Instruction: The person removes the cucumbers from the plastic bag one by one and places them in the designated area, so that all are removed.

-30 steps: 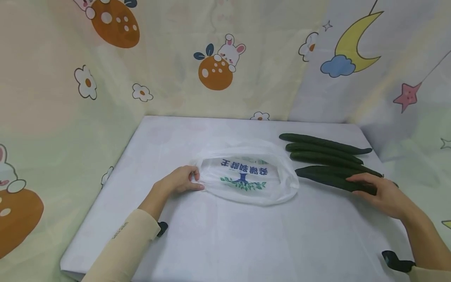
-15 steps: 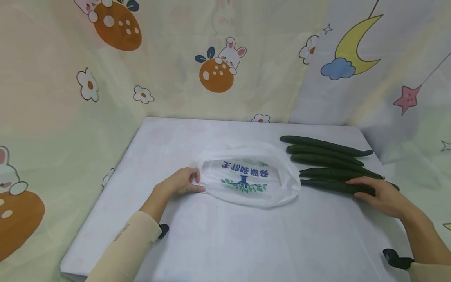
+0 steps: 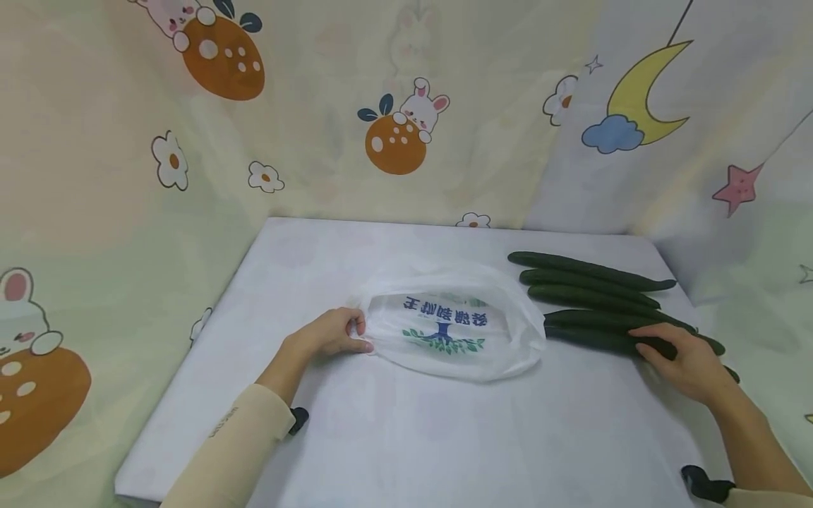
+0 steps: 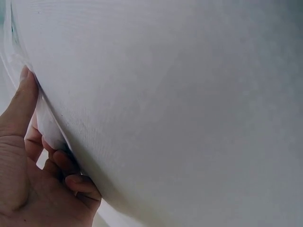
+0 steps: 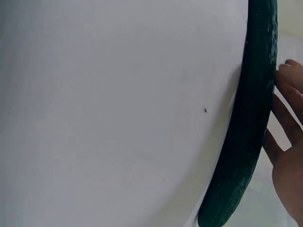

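My left hand pinches the left edge of a white plastic bag with blue lettering and a green tree print, lying flat at mid-table. In the left wrist view the thumb and curled fingers have thin plastic between them. My right hand grips the nearest dark green cucumber towards its right end, thumb in front and fingers behind. A second cucumber lies right behind it. The left ends of both reach the bag's right edge. The right wrist view shows the long cucumber with fingers along one side.
Three more cucumbers, the farthest one among them, lie side by side at the back right. White cloth covers the table. A patterned curtain with rabbits and a moon surrounds it.
The two nearest cucumbers spread slightly apart, then came close together again. The right end of the nearest one now shows past my right hand. My left hand keeps its hold on the bag.
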`<action>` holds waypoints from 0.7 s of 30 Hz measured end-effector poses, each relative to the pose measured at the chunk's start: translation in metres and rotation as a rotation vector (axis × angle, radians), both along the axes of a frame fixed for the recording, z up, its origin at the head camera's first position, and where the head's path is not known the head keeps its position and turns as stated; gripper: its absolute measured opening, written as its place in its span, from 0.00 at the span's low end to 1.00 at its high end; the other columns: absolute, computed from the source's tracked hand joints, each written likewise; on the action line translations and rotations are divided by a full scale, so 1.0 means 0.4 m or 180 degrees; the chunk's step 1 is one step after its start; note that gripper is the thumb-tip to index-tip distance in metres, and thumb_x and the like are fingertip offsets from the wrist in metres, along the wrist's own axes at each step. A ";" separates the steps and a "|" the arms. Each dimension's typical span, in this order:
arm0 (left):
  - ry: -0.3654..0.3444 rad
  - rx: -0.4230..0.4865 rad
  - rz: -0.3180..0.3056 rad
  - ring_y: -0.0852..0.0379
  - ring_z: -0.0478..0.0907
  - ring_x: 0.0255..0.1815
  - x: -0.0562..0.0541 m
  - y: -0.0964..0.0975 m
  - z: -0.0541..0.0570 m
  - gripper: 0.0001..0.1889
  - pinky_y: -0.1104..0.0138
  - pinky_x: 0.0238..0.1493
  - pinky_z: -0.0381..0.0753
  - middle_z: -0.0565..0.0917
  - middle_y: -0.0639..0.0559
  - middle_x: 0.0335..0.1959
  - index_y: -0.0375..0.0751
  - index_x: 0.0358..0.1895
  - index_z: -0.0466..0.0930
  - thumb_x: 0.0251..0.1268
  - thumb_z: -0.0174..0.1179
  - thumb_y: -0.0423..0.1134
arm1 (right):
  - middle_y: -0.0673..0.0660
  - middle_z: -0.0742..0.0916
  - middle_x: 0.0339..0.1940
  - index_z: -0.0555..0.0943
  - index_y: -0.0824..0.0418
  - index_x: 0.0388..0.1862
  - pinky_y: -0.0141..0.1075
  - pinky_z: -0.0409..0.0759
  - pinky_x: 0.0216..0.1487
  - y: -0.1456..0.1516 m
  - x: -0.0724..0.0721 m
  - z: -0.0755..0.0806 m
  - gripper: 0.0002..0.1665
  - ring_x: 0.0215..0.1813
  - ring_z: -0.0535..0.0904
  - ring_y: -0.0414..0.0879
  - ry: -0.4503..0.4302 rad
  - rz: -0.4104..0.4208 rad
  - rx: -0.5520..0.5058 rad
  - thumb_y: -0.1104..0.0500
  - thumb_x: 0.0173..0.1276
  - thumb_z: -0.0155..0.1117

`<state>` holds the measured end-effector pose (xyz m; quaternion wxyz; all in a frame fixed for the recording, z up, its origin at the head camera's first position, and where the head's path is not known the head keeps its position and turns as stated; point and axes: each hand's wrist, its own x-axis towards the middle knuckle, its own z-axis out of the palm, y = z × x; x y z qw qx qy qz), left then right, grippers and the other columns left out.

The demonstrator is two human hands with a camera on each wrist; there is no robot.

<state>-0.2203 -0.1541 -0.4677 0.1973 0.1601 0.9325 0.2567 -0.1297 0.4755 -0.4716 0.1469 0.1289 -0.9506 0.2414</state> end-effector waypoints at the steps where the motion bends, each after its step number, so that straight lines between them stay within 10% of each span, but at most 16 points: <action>1: 0.0007 0.0011 -0.0010 0.54 0.69 0.32 0.000 0.000 -0.001 0.20 0.62 0.35 0.66 0.71 0.52 0.29 0.51 0.37 0.76 0.55 0.77 0.55 | 0.50 0.84 0.49 0.86 0.55 0.50 0.13 0.55 0.53 -0.005 -0.002 0.001 0.14 0.58 0.57 0.09 0.0104 0.0002 -0.0028 0.66 0.66 0.72; 7: -0.0035 -0.0019 -0.0017 0.55 0.70 0.33 0.007 0.003 0.006 0.18 0.62 0.36 0.67 0.73 0.52 0.29 0.52 0.37 0.76 0.57 0.76 0.54 | 0.59 0.86 0.48 0.85 0.63 0.50 0.10 0.55 0.58 -0.051 -0.023 0.020 0.18 0.59 0.64 0.12 0.0530 0.0139 -0.0201 0.75 0.62 0.70; 13: -0.0258 -0.0136 -0.0050 0.55 0.74 0.37 0.021 0.017 0.045 0.15 0.61 0.39 0.71 0.78 0.52 0.35 0.53 0.40 0.77 0.62 0.72 0.54 | 0.59 0.84 0.50 0.84 0.62 0.54 0.11 0.54 0.57 -0.113 -0.048 0.047 0.17 0.58 0.64 0.15 0.0391 0.0139 -0.0252 0.70 0.66 0.70; 17: -0.0339 -0.0303 -0.0039 0.55 0.75 0.41 0.035 0.020 0.071 0.15 0.60 0.43 0.73 0.79 0.53 0.39 0.52 0.44 0.79 0.64 0.70 0.55 | 0.59 0.84 0.54 0.83 0.60 0.58 0.16 0.58 0.57 -0.169 -0.066 0.067 0.19 0.60 0.72 0.31 0.0146 0.0184 -0.0220 0.65 0.69 0.70; 21: -0.0337 -0.0431 -0.0086 0.54 0.76 0.46 0.043 0.026 0.093 0.19 0.58 0.49 0.76 0.80 0.53 0.45 0.51 0.51 0.80 0.65 0.69 0.57 | 0.59 0.82 0.59 0.80 0.60 0.62 0.41 0.70 0.64 -0.232 -0.085 0.096 0.22 0.63 0.74 0.55 -0.0097 0.0283 -0.0163 0.61 0.71 0.70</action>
